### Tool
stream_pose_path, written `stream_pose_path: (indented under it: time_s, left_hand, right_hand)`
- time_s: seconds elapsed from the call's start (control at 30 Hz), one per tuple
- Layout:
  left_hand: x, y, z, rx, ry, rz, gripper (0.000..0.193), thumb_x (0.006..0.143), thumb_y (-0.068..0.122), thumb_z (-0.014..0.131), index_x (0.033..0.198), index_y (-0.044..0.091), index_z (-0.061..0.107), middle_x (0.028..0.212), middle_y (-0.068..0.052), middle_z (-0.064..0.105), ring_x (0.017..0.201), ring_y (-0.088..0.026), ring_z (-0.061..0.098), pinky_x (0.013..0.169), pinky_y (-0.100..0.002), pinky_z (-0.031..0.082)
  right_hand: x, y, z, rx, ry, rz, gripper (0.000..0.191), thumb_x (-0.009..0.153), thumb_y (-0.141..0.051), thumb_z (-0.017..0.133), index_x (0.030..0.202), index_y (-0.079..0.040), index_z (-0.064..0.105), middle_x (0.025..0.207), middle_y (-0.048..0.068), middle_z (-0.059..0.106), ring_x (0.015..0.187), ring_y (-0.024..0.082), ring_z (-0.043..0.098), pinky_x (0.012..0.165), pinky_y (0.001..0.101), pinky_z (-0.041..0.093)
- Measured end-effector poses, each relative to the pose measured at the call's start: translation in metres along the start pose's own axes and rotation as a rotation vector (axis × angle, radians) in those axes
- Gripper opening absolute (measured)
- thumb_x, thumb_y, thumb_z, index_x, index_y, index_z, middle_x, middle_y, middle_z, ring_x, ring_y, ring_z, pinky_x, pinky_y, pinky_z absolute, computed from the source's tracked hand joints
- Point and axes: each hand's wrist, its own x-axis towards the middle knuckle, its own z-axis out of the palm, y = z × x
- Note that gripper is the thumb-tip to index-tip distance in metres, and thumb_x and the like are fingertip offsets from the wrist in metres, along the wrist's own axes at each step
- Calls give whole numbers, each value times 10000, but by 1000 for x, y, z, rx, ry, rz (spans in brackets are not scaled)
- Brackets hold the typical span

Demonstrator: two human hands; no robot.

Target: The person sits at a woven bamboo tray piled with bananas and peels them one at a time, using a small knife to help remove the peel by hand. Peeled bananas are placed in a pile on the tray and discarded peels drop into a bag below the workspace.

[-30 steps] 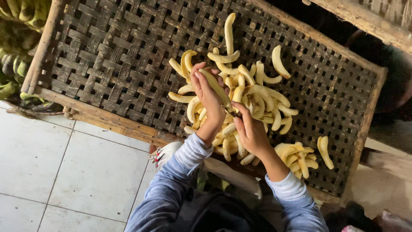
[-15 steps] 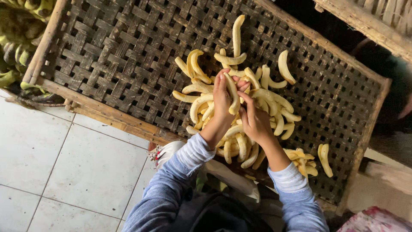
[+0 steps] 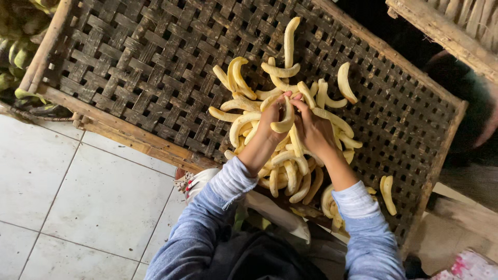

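Yellow peeled banana [image 3: 285,120] sits pinched between left hand [image 3: 273,118] and right hand [image 3: 314,129], both closed on it.

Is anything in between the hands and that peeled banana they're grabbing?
No. Both the left hand and the right hand already touch the peeled banana, above the banana pile on the woven tray.
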Motion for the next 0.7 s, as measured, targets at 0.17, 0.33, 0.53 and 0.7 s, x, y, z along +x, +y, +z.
stream_pose_path:
  time_s: [0.17,0.33,0.53,0.7]
  left_hand:
    - [-3,-4,-1,22,-112,-51,350,1123,187,382,1355,5,572,1119,-130,689,968,-268,658,895,-401,550]
    - [-5,-8,2,36,-134,-158,327,1102,221,391,1337,55,546,1171,-136,656,1007,-273,668,921,-408,580]
    - [3,20,-6,95,156,299,414,1170,306,443,1384,-47,411,1138,-222,538,955,-318,521,881,-435,519]
    - [-7,32,4,557,282,707,637,1062,214,570,1614,176,253,1711,-68,210,1549,-208,227,1229,-379,192]
  right_hand:
    - [11,9,-9,-27,-5,-17,382,1069,-230,494,1424,-166,368,1135,160,755,621,361,687,474,424,486]
    - [-3,57,-22,-139,-212,502,418,1154,-297,429,1520,-154,287,788,202,716,582,386,665,476,449,464]
    - [-135,158,-64,-338,54,942,596,1005,-596,646,1262,-59,623,920,275,712,852,491,684,688,572,535]
    - [-247,163,-64,-559,-156,1212,699,896,-686,673,1126,-27,697,956,248,749,909,447,717,713,558,580]
